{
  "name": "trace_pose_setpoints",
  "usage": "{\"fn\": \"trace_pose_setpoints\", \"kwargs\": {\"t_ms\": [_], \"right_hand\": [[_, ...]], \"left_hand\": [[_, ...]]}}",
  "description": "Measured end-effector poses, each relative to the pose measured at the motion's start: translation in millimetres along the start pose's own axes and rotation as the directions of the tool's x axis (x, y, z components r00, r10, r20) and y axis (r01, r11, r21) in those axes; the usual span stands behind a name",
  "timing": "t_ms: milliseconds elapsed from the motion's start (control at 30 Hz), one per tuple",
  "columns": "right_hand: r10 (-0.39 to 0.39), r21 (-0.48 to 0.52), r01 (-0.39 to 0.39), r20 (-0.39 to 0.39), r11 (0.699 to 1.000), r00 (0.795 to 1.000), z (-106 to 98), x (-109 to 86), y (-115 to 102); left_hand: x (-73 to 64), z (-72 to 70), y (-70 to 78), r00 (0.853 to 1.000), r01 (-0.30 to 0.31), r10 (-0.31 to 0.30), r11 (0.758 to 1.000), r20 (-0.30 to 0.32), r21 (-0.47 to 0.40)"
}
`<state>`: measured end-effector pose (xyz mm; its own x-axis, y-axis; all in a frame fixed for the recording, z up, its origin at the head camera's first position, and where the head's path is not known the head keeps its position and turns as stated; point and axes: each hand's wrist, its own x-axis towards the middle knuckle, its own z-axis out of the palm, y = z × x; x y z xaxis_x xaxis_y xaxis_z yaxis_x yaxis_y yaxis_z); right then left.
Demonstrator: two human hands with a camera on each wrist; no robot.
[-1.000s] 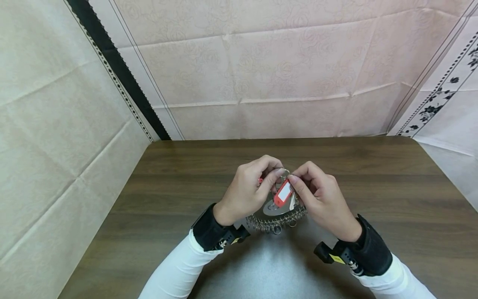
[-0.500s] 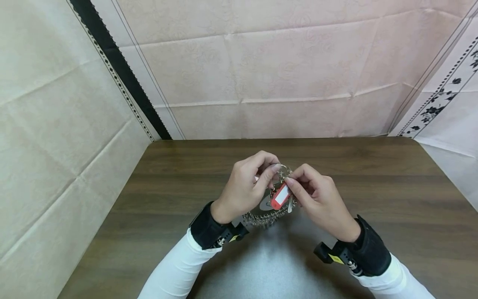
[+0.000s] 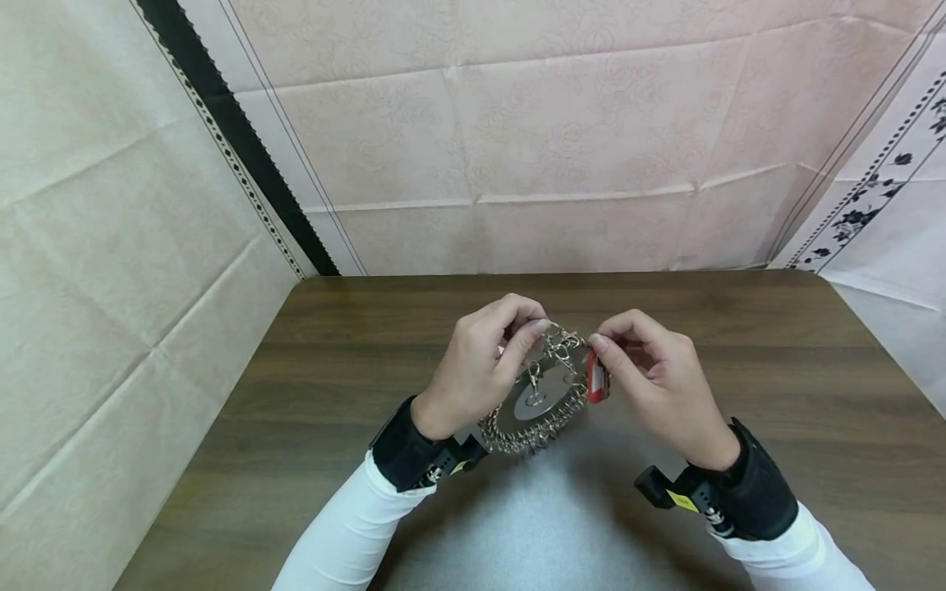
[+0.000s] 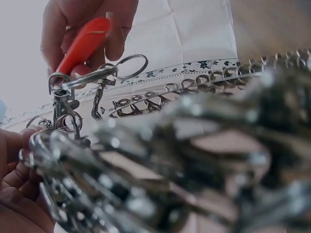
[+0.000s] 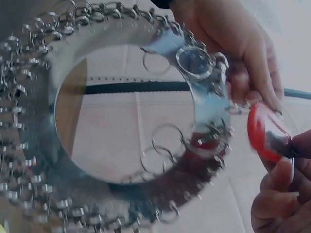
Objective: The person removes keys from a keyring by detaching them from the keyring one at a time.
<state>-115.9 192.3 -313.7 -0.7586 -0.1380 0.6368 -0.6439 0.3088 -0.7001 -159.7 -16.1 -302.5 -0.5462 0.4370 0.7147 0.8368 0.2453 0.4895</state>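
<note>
In the head view my left hand (image 3: pixel 484 357) grips the upper rim of a round metal key holder (image 5: pixel 39 121), a flat ring plate fringed with many small clasps and split rings. The holder hangs tilted above the table. My right hand (image 3: pixel 654 369) pinches a red key tag (image 3: pixel 595 377) with a white label, just right of the holder. In the left wrist view the tag's small ring meets a snap clasp (image 4: pixel 63 104) on the holder; whether it is hooked cannot be told. Blurred clasps fill the lower part of that view. No key shows clearly.
The brown wooden table (image 3: pixel 355 361) lies below both hands, with a bright reflection towards the front. Pale patterned cloth (image 3: pixel 576 148) hangs behind the far edge and at both sides.
My right hand has moved to the right with the red key tag, which now stands beside the holder instead of in front of it. The tag has turned. My left hand has shifted slightly left and up.
</note>
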Motion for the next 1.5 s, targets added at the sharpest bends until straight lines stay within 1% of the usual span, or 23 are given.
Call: {"fn": "trace_pose_setpoints", "kwargs": {"t_ms": [200,367,533,700,800,900,1000,1133,1233,1367,1500], "right_hand": [[0.012,-0.024,-0.013,-0.030,1.000,0.999,-8,3.4,3],[0.033,-0.058,-0.036,-0.038,0.998,0.999,-12,4.8,8],[0.064,-0.080,-0.067,-0.031,0.995,0.997,-14,5.8,14],[0.096,-0.142,-0.102,-0.044,0.985,0.994,-16,8.2,24],[0.120,-0.183,-0.126,-0.042,0.975,0.992,-17,9.9,31],[0.147,-0.205,-0.150,-0.032,0.967,0.989,-18,10.7,39],[0.169,-0.215,-0.170,-0.021,0.962,0.985,-18,11.1,47],[0.203,-0.236,-0.197,0.004,0.952,0.979,-17,10.5,58],[0.236,-0.242,-0.220,0.040,0.945,0.971,-15,9.5,66],[0.278,-0.264,-0.241,0.110,0.934,0.954,-13,8.8,76],[0.291,-0.321,-0.221,0.188,0.921,0.938,-10,8.3,87]], "left_hand": [[-0.1,-2.7,-2.1,1.000,-0.010,0.010,0.999,-0.009,0.043],[0.0,-4.5,-2.8,1.000,-0.005,0.005,0.998,0.001,0.058],[0.2,-6.6,-3.1,1.000,-0.001,0.000,0.998,0.017,0.062],[0.3,-7.3,-2.8,0.999,-0.011,0.008,0.996,0.037,0.087],[0.4,-7.0,-2.6,0.999,-0.017,0.011,0.993,0.046,0.121],[0.2,-6.6,-2.4,0.999,-0.019,0.011,0.989,0.052,0.149],[-0.2,-6.1,-2.6,0.998,-0.018,0.009,0.987,0.057,0.158],[-0.8,-5.2,-2.7,0.998,-0.016,0.006,0.987,0.063,0.158],[-0.9,-3.9,-2.9,0.998,-0.022,0.010,0.986,0.069,0.168],[-1.2,-2.6,-3.3,0.997,-0.034,0.021,0.984,0.074,0.176],[-1.1,-2.3,-3.6,0.997,-0.037,0.025,0.984,0.071,0.173]]}}
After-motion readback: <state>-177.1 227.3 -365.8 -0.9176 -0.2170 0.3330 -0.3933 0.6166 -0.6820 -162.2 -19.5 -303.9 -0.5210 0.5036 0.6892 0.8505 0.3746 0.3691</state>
